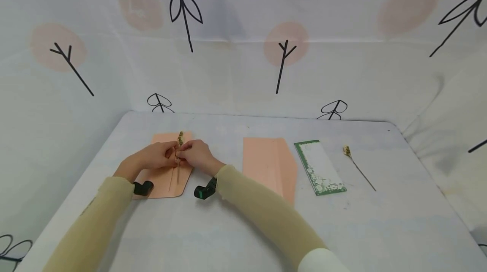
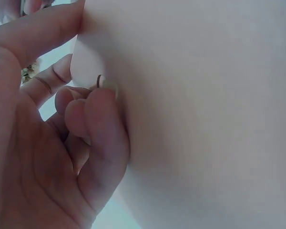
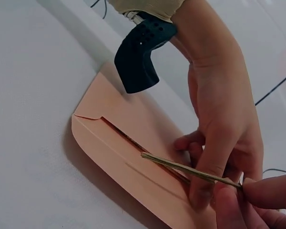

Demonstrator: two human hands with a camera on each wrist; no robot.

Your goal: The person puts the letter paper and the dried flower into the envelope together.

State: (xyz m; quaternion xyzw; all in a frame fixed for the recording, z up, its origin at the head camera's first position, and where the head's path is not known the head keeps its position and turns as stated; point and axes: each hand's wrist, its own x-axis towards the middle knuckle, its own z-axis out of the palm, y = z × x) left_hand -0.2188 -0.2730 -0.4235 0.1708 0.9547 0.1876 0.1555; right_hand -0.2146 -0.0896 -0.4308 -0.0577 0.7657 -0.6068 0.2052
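Observation:
A peach envelope point(image 1: 163, 179) lies at the left of the table, with a lengthwise slit point(image 3: 128, 136) in its face. My right hand point(image 1: 199, 156) pinches the thin stem point(image 3: 181, 167) of a dried flower point(image 1: 180, 138) between thumb and fingers, above the envelope. The flower head is at the envelope's far side. My left hand point(image 1: 152, 156) touches the envelope beside the stem, one finger pointing down and others loosely bent. In the left wrist view, bent fingers of the left hand point(image 2: 62, 124) lie against the pale envelope surface point(image 2: 205, 95).
A second peach envelope point(image 1: 262, 160) lies mid-table, partly behind the right sleeve point(image 1: 266, 208). Farther right are a white card with a green floral border point(image 1: 321, 168) and another dried flower stem point(image 1: 361, 170). A patterned cloth point(image 1: 228, 73) hangs behind the table.

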